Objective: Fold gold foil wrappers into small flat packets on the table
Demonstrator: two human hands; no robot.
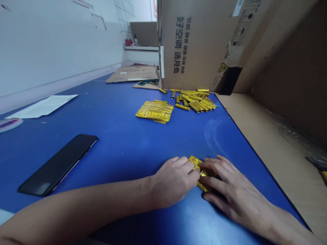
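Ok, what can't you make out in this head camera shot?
All in the head view:
The gold foil packet: mostly covered by the fingers of the left hand and right hand.
The tool with a yellow part: cut off by the right edge.
The pink-rimmed round object: cut off by the left edge.
The carton's small labels: too small to read.

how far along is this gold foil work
The flat stack of gold foil packets looks done. A folded gold foil piece is in hand between the left hand and right hand. The loose pile of gold foil tubes looks left to do.
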